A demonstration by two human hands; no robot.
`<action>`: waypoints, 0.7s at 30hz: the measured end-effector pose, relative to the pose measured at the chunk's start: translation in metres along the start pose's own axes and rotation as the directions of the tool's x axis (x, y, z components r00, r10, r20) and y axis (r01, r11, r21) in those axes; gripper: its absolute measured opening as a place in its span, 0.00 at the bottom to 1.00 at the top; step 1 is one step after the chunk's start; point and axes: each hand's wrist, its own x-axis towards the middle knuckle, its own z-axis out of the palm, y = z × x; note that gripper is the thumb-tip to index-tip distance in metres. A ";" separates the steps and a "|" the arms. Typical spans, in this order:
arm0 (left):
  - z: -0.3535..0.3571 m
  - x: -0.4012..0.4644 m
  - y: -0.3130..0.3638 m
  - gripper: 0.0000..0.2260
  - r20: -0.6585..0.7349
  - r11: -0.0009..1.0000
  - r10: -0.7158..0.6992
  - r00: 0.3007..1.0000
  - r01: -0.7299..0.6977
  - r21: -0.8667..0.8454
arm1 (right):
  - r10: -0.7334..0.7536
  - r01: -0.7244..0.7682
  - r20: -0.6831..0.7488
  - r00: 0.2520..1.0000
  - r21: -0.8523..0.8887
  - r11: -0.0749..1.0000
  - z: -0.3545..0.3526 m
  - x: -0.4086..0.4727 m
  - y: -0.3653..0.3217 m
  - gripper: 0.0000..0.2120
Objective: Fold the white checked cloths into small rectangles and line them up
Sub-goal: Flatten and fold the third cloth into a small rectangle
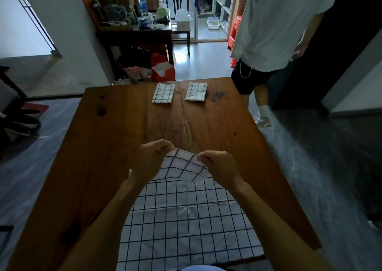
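Wooden table point(107, 146), brown, with a seam down its middle, bearing three white checked cloths. Two folded cloths lie at the far edge as small rectangles, side by side with a gap between them: the left folded cloth point(163, 93) and the right folded cloth point(196, 91). The third, an open checked cloth point(186, 219), lies spread flat on the near half of the table, its far edge lifted off the wood and bunched. Left hand point(152, 159) pinches that raised edge between thumb and fingertips, knuckles upward; right hand point(220, 167) pinches the same edge just beside it, the two hands close together with a short span of cloth between them. Both forearms reach forward from the bottom of the view over the spread cloth. Beyond the table: a dark side table point(134, 34) crowded with goods, including a clear plastic water bottle point(142, 0) with a blue label, its writing too small to read; a red bag point(163, 69) on the floor below; a white basin point(213, 23) on the floor further back, contents unclear. A second person point(279, 28) in a pale shirt and dark shorts stands at the table's far right corner.
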 end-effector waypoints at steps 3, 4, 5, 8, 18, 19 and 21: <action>-0.003 -0.005 -0.001 0.09 -0.042 0.999 -0.041 0.998 0.041 0.004 | 0.055 -0.054 0.019 0.998 -0.052 0.997 -0.008 -0.012 0.013 0.08; -0.004 -0.004 0.000 0.10 -0.037 0.999 -0.037 0.999 0.038 0.018 | 0.072 -0.069 0.036 0.997 -0.075 0.995 -0.008 -0.013 0.016 0.07; -0.004 -0.004 0.001 0.12 -0.023 0.999 -0.019 1.000 0.019 0.034 | 0.089 -0.084 0.053 0.995 -0.095 0.992 -0.008 -0.012 0.018 0.07; -0.003 -0.002 0.005 0.17 0.027 0.998 0.040 0.999 -0.042 0.054 | 0.116 -0.110 0.072 0.991 -0.078 0.991 -0.011 -0.008 0.013 0.07; 0.013 -0.005 0.028 0.14 0.044 0.988 -0.110 0.993 0.115 -0.107 | 0.131 -0.140 0.051 0.990 0.288 0.947 -0.002 0.006 -0.017 0.09; 0.012 -0.010 0.025 0.14 0.052 0.974 -0.188 0.981 0.193 -0.119 | 0.172 -0.182 0.059 0.983 0.369 0.912 -0.004 0.003 -0.014 0.11; 0.013 -0.021 0.017 0.10 0.074 0.945 -0.295 0.952 0.303 -0.122 | 0.263 -0.278 0.106 0.959 0.541 0.794 -0.008 -0.003 -0.009 0.13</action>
